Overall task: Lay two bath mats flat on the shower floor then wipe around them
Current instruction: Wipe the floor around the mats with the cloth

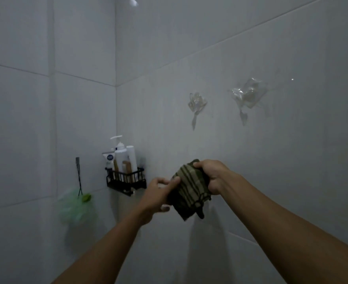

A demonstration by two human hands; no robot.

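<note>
Two bare forearms reach up from the bottom edge toward a tiled shower wall. The right hand (212,175) is closed around the top of a dark green striped cloth (189,189), which hangs bunched in the air. The left hand (158,195) pinches the cloth's left edge. Beyond, in the corner, a black wire rack (126,180) holds bottles (120,158). A green bath sponge (76,206) hangs left. Two clear hooks (196,105) sit higher on the wall.
</note>
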